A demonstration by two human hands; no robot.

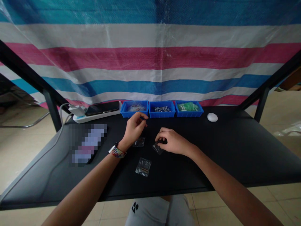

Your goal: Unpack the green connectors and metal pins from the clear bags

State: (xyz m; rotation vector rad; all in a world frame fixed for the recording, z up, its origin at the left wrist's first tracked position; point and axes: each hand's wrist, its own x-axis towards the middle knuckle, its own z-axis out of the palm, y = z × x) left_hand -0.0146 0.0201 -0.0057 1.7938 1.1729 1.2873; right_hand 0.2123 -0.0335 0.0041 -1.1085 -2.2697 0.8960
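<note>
One small clear bag (pixel 158 149) is at my right hand (pixel 172 141), thumb and fingertips pinched on its upper part, over the black table (pixel 235 150). My left hand (pixel 134 128) is just in front of the left blue bin (pixel 125 115), fingers curled, thumb near index; can't tell if it has anything. Second bag (pixel 139 142) lies just beside that hand, third bag (pixel 143 167) nearer the table's front edge.

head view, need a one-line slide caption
Right hand at a small clear bag, left hand near three blue bins on a black table.
</note>
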